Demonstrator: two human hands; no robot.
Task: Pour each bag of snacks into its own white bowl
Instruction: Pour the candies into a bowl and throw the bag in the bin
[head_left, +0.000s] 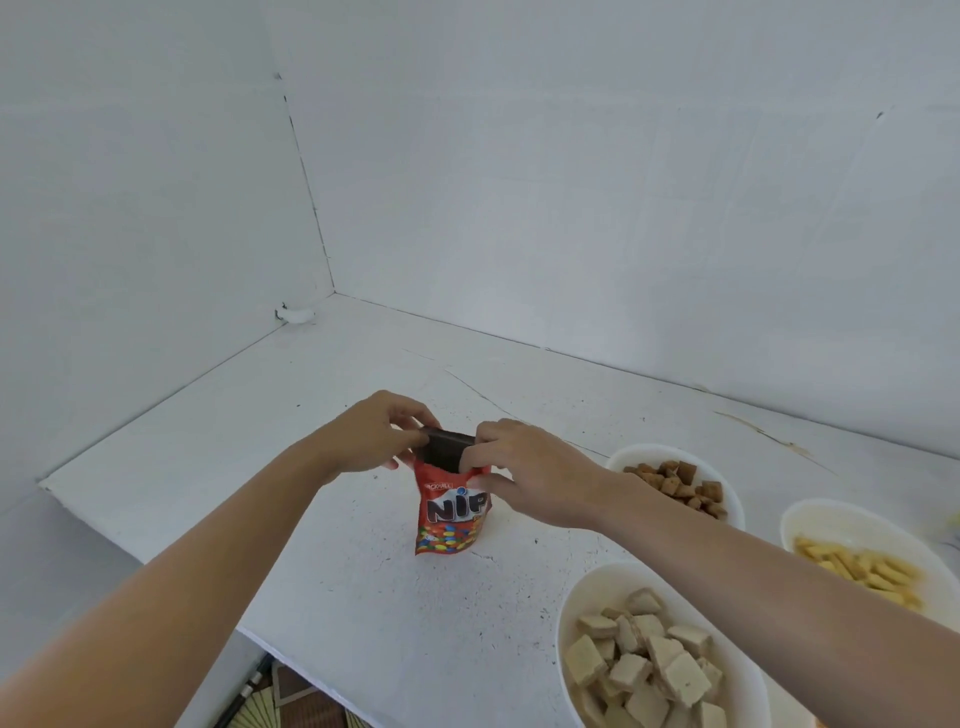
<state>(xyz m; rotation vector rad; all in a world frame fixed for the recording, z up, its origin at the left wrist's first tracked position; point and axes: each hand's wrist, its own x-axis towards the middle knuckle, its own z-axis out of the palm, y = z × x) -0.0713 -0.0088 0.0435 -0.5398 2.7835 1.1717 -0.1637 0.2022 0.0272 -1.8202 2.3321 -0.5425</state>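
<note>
Two hands are meeting at the top of a red candy bag (451, 519), which is standing upright on the white table (311, 493), near the middle and well left of the bowls. The left hand (371, 434) is pinching the bag's upper left corner, with its fingers curled over the dark top strip (447, 449). The right hand (524, 475) is gripping the upper right corner, with its fingertips pressing on the front of that same strip and its thumb lying lower on the red face. The strip is stretching between the two hands; whether the mouth is opening cannot be told. The bag's bottom is sitting on the table, showing printed coloured candies.

Three white bowls are sitting at the right. The far bowl (623, 457) is holding brown chunks (680, 486) and is lying just behind the right wrist. The right bowl (841, 514) is holding yellow sticks (857, 569), partly hidden by the right forearm. The near bowl (566, 613) is holding pale squares (644, 660) and is sitting close to the table's front edge. White walls (571, 182) are closing in the table at the back and the left.
</note>
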